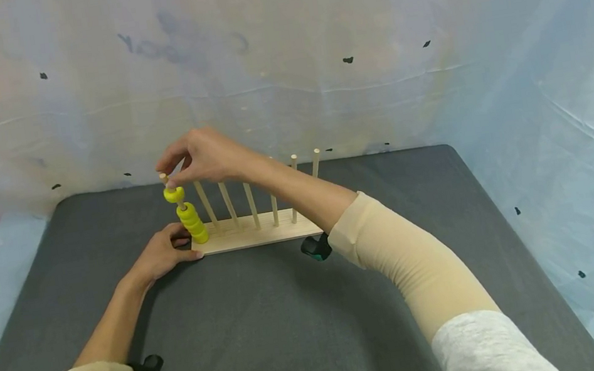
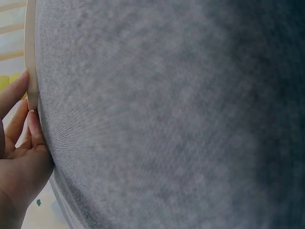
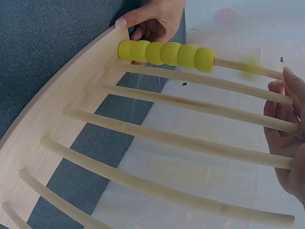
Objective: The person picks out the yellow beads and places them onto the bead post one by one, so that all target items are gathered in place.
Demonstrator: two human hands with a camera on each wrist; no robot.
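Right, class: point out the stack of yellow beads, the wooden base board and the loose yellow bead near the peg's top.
stack of yellow beads (image 3: 166,53), right wrist view, middle bead.
wooden base board (image 1: 258,236), head view, front edge.
loose yellow bead (image 1: 174,194), head view, its side.

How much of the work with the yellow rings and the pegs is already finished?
Done: a stack of yellow rings, about six in the right wrist view, sits low on the leftmost peg. In hand: one more ring is near that peg's top, just under the right hand, blurred in the wrist view; the left hand steadies the base. Left: the other pegs are bare, and no spare rings are in view.
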